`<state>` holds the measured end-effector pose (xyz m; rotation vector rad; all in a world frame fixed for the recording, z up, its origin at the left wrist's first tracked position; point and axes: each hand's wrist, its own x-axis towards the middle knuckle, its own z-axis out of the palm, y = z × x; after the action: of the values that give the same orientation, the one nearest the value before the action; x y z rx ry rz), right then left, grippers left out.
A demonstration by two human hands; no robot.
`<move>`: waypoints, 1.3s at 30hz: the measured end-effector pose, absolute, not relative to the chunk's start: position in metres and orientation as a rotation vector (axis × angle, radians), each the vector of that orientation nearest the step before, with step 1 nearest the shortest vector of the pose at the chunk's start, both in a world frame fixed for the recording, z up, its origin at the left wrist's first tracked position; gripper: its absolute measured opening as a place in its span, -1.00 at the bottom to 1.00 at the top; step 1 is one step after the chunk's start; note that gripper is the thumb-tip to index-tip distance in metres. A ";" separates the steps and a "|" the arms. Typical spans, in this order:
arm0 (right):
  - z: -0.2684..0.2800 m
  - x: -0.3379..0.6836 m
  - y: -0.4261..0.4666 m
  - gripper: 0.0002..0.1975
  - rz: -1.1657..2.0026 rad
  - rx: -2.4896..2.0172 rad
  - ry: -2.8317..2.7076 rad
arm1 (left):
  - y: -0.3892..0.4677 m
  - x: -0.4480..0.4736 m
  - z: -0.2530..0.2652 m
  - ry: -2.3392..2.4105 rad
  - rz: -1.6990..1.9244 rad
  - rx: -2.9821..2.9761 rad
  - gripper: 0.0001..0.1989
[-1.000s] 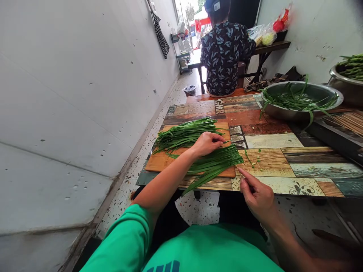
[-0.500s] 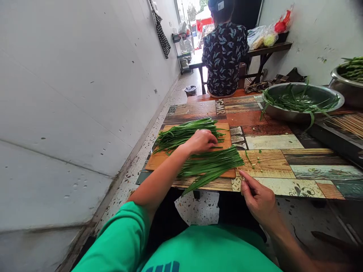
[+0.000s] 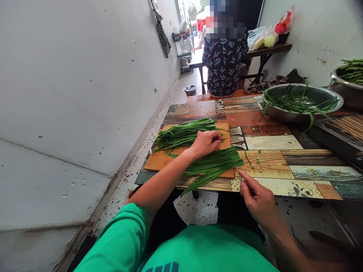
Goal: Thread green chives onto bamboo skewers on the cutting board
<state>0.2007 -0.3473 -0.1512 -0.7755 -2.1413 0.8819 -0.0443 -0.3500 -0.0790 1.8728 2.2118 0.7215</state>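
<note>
The bare right hand point(image 3: 256, 196) is at the table's near edge, thumb and forefinger pinched on a thin, pale wooden stick point(image 3: 237, 170). Just ahead and left of that fingertip lie the squared ends of a bunch of long, flat green leaves point(image 3: 215, 164). Its long axis runs roughly left to right, the ends facing right and the loose tips trailing left over the board's near edge; the right hand is nearer the squared ends. The bare left hand point(image 3: 206, 142) is above the bunch's far side, fingers curled toward the thumb; I cannot tell whether a leaf is between them. Beneath it is a flat, brown wooden cutting board point(image 3: 154, 161) on the patchwork wood-print table point(image 3: 266, 166). Just beyond the left hand lies a second, looser green bunch point(image 3: 181, 134). Well beyond the right hand, farther right, is a round, silver metal bowl point(image 3: 286, 116) of green leaves.
</note>
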 end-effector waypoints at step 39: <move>-0.147 0.200 -0.350 -0.61 0.910 -0.857 -2.123 | -0.351 -0.038 -0.086 1.982 0.851 1.701 -0.76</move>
<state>0.2001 -0.3498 -0.1468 -0.8574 -2.1231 0.9099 -0.0379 -0.3507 -0.0860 1.7009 1.9821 0.8512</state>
